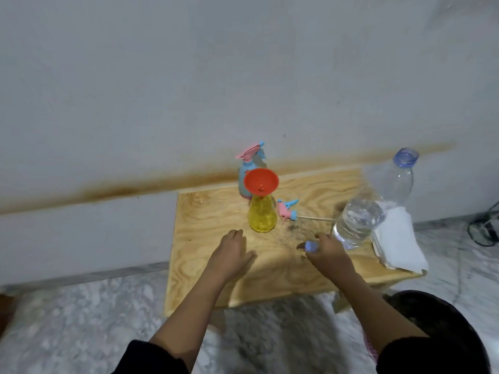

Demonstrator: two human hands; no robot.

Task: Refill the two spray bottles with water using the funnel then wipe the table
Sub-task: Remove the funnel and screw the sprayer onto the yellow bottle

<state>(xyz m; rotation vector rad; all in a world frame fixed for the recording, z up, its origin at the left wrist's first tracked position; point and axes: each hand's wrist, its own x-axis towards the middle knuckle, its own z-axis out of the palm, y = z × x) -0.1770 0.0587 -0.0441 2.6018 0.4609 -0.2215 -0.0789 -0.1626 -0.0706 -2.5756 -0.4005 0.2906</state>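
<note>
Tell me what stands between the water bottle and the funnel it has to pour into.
Only the detached spray head, lying flat on the table between the water bottle and the yellow bottle that carries the funnel. It is low, so a lifted bottle should pass over it. Nothing covers the funnel's mouth.

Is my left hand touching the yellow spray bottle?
Apart. The head view shows bare table between the left hand and the yellow spray bottle.

Two spray bottles [262, 217] [247, 164], one funnel [261, 181], one water bottle [372, 206], one sprayer head [286, 209], one cap [310, 247]
</note>
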